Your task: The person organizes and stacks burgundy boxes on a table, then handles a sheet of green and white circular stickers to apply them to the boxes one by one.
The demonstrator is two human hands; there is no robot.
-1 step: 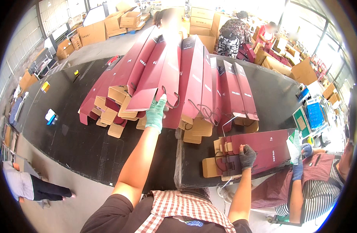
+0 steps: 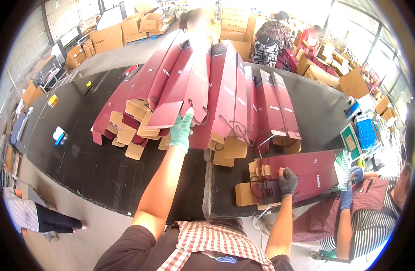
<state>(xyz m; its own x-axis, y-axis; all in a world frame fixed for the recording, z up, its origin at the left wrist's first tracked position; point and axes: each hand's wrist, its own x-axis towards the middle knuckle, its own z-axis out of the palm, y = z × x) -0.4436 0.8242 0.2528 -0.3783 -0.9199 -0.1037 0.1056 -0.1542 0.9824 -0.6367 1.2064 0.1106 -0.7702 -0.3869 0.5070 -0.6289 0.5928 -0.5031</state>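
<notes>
1. Scuffed black tabletop carries maroon boxes; brown cartons stand beyond, across pale floor.
2. Left hand touches one flap, grip unclear.
3. Right hand, fingers bent, touches the separate right-hand box; hold unclear.

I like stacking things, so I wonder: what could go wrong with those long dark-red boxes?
The long maroon cardboard boxes are piled against each other, so tugging one with the green-gloved left hand might make others slide.
The thin dark cords on them look tangled and might snag.
The separate maroon cardboard box under the grey-gloved right hand lies close to the near edge of the black table, so a bump might push it off.
</notes>
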